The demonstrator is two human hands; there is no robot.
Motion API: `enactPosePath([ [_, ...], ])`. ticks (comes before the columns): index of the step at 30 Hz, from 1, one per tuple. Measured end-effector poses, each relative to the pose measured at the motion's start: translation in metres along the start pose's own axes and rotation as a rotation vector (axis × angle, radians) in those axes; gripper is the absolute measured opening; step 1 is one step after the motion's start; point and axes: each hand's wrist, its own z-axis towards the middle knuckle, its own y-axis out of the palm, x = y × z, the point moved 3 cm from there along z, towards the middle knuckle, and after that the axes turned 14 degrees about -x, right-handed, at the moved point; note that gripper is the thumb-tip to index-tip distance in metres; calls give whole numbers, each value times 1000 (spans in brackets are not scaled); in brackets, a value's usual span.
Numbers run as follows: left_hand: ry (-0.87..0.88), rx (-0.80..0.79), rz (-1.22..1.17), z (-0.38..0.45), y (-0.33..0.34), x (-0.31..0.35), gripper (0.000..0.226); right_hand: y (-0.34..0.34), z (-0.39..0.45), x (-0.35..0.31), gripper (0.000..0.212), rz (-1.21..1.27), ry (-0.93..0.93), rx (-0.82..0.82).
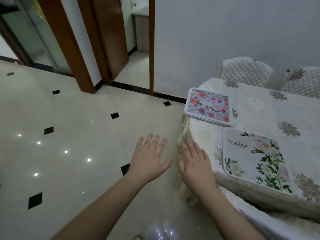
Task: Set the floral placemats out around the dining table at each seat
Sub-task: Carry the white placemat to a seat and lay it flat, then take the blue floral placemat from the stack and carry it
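- Cream tiles with small black diamond insets are filling the floor (72,129) below us, and we are holding both hands out over it, palms down.
- Our left hand (149,159) is hovering with fingers straight and spread wide, gripping nothing.
- Our right hand (195,163) is also flat and holding nothing, its fingertips lying just beside the draped corner of the tablecloth (259,108); we cannot tell whether they are touching it.
- A white placemat (254,161) printed with green leaves, pale flowers and the word "Beautiful" is lying flat at the near edge of the surface.
- A small stack of blue placemats (208,106) with pink and orange roses is sitting at the surface's far left corner, overhanging the edge slightly.
- Two chairs (245,71) in quilted white covers are standing at the far side, against the wall.
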Motion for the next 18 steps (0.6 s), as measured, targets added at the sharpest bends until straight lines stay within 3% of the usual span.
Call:
enactPosePath([
  [8,-59,34,-43,5,-8,-80,83,-6,38,-55,58,-12,-7,14],
  [18,-14,46,-49,63,-7,-98,77,-6,95,-46,59,12,9,11],
])
